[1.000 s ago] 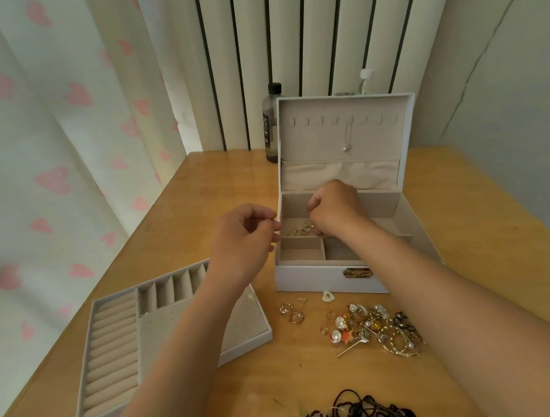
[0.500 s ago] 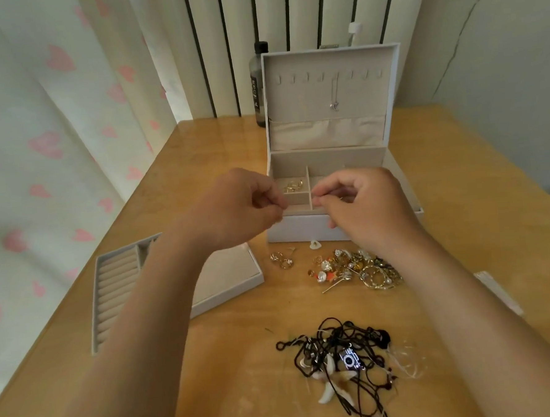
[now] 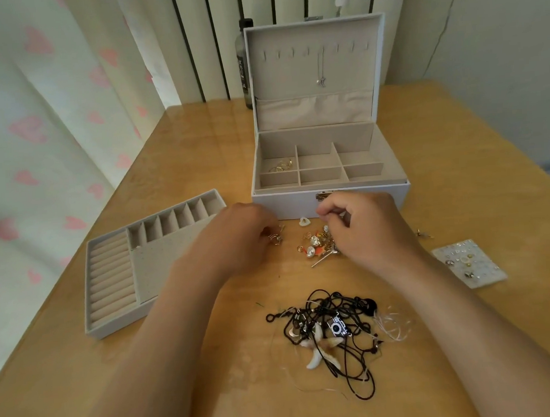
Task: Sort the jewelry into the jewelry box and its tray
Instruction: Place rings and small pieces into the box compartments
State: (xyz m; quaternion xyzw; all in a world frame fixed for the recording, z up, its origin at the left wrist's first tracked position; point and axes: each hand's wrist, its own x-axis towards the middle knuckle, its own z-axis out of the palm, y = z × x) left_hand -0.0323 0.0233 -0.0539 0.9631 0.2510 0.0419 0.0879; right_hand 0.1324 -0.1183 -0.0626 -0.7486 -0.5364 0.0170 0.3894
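Note:
The white jewelry box (image 3: 363,199) stands open, with gold rings (image 3: 280,166) in its back-left compartment and a thin necklace (image 3: 322,76) hanging in the lid. The grey tray (image 3: 110,283) lies to the left of it. Before the box lies a pile of small jewelry (image 3: 316,246). My right hand (image 3: 368,231) hovers over this pile with its fingers curled down into it; what they hold is hidden. My left hand (image 3: 237,239) has curled fingertips pinching a pair of gold earrings (image 3: 277,239) on the table.
A tangle of black cord necklaces (image 3: 332,327) lies near the front of the wooden table (image 3: 458,171). An earring card (image 3: 468,265) and a loose gold piece (image 3: 424,233) sit at the right. A white heart charm (image 3: 304,221) lies beside the box, and a dark bottle (image 3: 245,65) stands behind it.
Both hands have come out of the box and down to the table in front of it. The view has tilted down, showing the cord necklaces and the earring card.

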